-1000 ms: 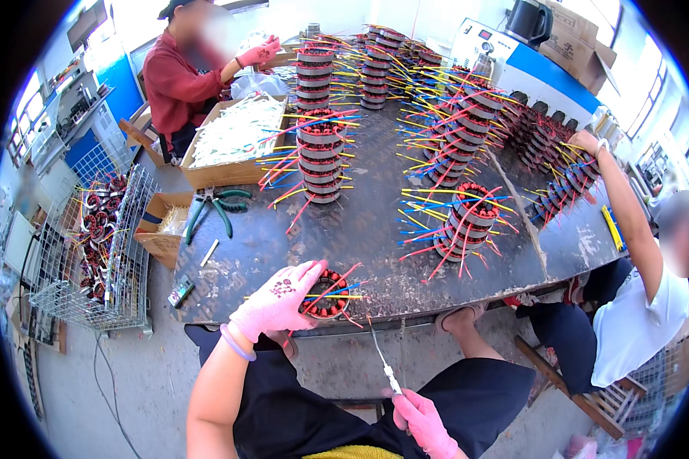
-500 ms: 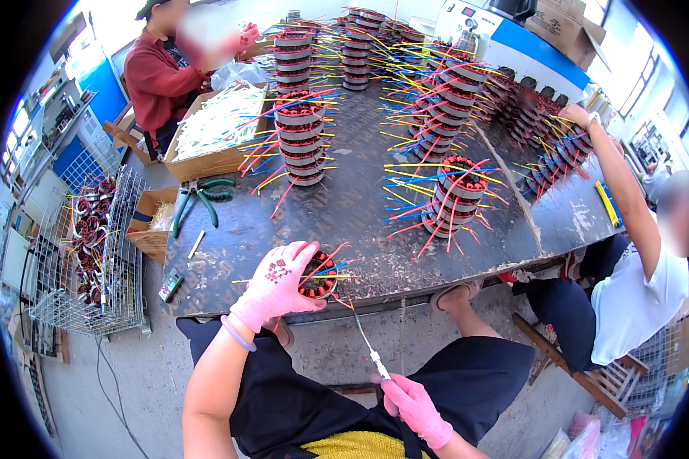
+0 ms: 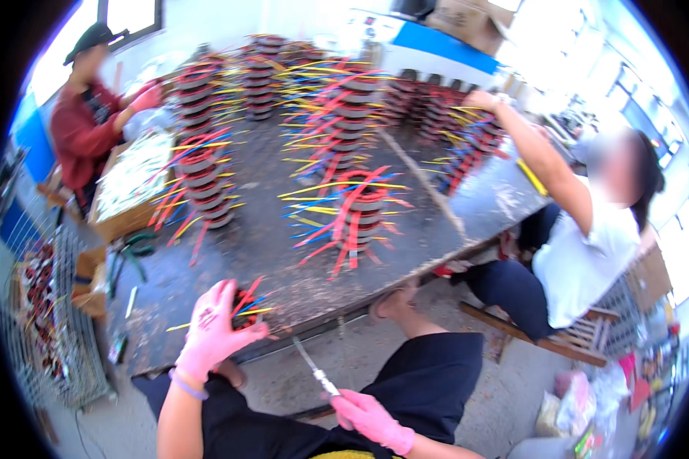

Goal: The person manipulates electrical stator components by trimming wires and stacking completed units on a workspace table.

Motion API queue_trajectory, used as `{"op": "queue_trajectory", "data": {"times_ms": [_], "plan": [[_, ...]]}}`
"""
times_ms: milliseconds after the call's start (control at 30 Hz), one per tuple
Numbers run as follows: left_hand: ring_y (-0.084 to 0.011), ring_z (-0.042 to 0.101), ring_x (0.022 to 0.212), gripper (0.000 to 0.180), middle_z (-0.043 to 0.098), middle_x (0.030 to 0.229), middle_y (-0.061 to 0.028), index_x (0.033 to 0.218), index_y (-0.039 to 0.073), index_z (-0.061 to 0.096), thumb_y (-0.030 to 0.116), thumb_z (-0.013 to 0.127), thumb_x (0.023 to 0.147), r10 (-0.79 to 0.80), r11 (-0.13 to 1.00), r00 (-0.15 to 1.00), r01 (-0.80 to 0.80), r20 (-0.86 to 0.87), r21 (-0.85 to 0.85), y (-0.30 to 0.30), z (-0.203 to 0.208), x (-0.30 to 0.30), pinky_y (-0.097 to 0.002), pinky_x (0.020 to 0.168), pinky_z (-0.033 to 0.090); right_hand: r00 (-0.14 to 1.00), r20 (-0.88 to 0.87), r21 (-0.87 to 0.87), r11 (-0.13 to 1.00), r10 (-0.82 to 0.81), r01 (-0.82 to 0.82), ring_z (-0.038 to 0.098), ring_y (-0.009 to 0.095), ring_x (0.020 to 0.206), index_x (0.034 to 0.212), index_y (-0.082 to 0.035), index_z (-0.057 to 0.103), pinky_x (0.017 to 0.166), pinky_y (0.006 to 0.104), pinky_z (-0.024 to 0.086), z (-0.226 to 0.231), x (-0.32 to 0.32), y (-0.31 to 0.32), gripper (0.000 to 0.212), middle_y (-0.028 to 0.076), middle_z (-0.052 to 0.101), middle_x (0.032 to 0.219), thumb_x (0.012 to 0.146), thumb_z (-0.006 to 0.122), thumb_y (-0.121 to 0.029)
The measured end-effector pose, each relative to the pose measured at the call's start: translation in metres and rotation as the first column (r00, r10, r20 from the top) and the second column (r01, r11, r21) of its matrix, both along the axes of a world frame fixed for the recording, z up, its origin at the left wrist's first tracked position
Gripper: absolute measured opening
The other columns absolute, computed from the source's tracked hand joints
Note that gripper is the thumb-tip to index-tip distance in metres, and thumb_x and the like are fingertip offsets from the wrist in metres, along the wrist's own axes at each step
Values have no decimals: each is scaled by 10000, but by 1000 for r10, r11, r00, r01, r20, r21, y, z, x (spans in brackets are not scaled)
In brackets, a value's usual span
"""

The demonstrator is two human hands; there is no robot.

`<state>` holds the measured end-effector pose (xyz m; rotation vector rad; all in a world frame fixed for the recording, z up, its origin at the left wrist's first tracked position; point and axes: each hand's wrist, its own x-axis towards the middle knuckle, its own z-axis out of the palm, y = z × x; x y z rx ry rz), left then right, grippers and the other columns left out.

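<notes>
In my pink-gloved left hand (image 3: 209, 330) is a small motor stator (image 3: 242, 304), with red, blue and yellow wires sticking out of it. The hand grips it from the left at the table's near edge, hiding much of the ring. My right hand, gloved too (image 3: 371, 421), is closed round the handle of a thin, pale rod-shaped tool (image 3: 325, 381) over my lap. The tool's tip points up toward the stator's wires; blur hides whether they touch. A short stack of wired stators (image 3: 357, 218) stands beyond, to the right.
Taller stator stacks (image 3: 207, 183) stand farther back on the dark table (image 3: 264, 206). Green-handled pliers (image 3: 134, 251) and a box of white strips (image 3: 134, 172) lie left. A wire basket (image 3: 76, 329) stands beside the table. One co-worker (image 3: 582, 229) sits right; another (image 3: 84, 138) is far left.
My view has swung to the right, so the table and stacks appear farther left. Both hands keep their hold on the stator and the tool. The picture is more blurred.
</notes>
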<state>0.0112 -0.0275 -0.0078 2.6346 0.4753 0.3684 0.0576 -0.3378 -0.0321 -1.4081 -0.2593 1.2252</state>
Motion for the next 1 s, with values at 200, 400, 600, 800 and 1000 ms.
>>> {"op": "queue_trajectory", "data": {"times_ms": [200, 400, 600, 800, 1000], "plan": [[-403, 421, 1251, 1020, 432, 1354, -244, 1367, -73, 376, 498, 806, 639, 92, 994, 991, -85, -95, 70, -9, -10, 6, -463, 1076, 321, 998, -70, 53, 999, -3, 7, 394, 49, 580, 1257, -58, 572, 539, 224, 331, -11, 2, 0, 361, -53, 443, 665, 1018, 489, -316], [-409, 419, 1250, 1033, 428, 1360, -244, 1375, -68, 368, 486, 814, 626, 102, 991, 987, -91, -127, 94, -11, -8, 8, -462, 1075, 324, 999, -36, 63, 998, 3, 0, 409, 53, 573, 1220, -48, 571, 533, 241, 347, -14, 2, 0, 365, -43, 445, 647, 1017, 484, -339], [-417, 407, 1256, 1061, 409, 1372, -263, 1393, -71, 346, 479, 819, 619, 114, 989, 987, -102, -113, 105, -9, -13, 6, -477, 1076, 315, 999, -34, 55, 998, 21, -19, 388, 49, 561, 1130, -59, 580, 516, 241, 334, -17, 0, 4, 338, -54, 429, 639, 1017, 480, -361], [-424, 405, 1266, 1044, 412, 1374, -273, 1392, -69, 353, 464, 820, 625, 93, 994, 991, -87, -101, 64, -8, -14, 5, -482, 1080, 309, 1000, -18, 106, 994, 20, -18, 382, 50, 543, 1065, -63, 571, 506, 244, 325, -10, 1, 2, 331, -55, 420, 616, 1019, 470, -375], [-423, 410, 1265, 1043, 424, 1366, -274, 1389, -75, 353, 457, 821, 624, 91, 992, 991, -82, -94, 93, -10, -17, 6, -481, 1079, 311, 999, -37, 94, 995, 22, -18, 382, 51, 541, 1026, -62, 565, 503, 241, 322, -17, 3, 0, 327, -59, 419, 614, 1019, 467, -374]]}}
